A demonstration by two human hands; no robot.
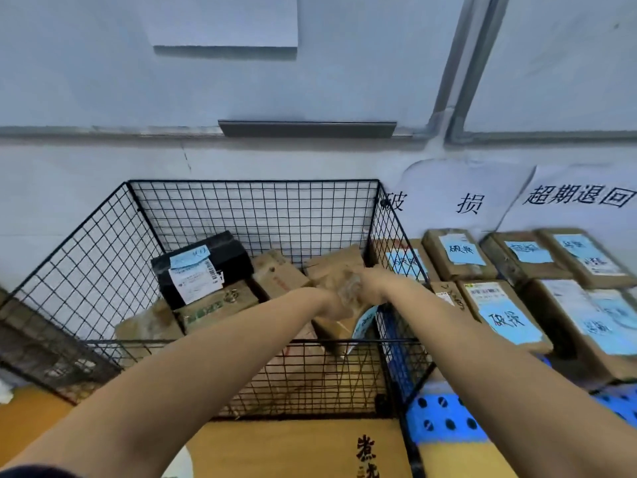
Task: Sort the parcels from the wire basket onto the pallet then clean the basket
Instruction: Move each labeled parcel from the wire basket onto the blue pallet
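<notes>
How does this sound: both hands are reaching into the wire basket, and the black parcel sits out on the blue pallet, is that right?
Not quite. The head view shows the black parcel inside the wire basket, at its back left on brown boxes, not on the blue pallet. The left hand and right hand do reach into the basket.

Flat, cool indoor light with a bluish cast; a soft shadow lies under the wall panel (pixel 220 19). Motion blur smears the labelled parcels (pixel 510 315) at right; wide-angle distortion bows the edges.
</notes>
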